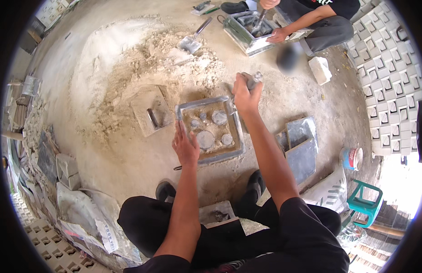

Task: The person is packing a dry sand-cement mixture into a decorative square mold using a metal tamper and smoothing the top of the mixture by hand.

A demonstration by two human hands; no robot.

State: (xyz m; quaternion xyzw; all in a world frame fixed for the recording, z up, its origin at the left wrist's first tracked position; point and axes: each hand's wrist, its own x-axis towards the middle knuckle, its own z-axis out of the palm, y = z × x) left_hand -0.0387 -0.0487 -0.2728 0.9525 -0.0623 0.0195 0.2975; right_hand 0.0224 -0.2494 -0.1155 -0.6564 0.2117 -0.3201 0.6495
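Mould: square metal mould (pixel 210 128) lies on the dusty floor (pixel 106 150) just ahead of the person's knees, filled with grey-brown mix around four round bosses.
Head view, left hand: left hand (pixel 185 146) lies flat on the mould's near-left rim, fingers (pixel 179 132) spread and unclenched, pressing the frame down and gripping nothing.
Head view, right hand: right hand (pixel 245 93) is raised over the mould's far-right corner, fingers clenched round a short grey metal rammer (pixel 254 78).
Step in hand: by my reading, packing the mix into the mould, one hand steadying while the other tamps.
Next move calls for: probably a straight downward blow into the mix between the bosses, clear of the steadying hand, with the frame held against sliding.
Beyond the mould: pale heap of dry mix (pixel 142 59) with a trowel (pixel 192 41) lying on its far side; a flat float (pixel 151 111) just left of the mould.
Right of the mould: loose metal plates (pixel 299 145); farther right a small tub (pixel 353 157) and a green stool (pixel 365 202).
Far side: another person (pixel 311 18) works a second mould (pixel 247 32), well apart.
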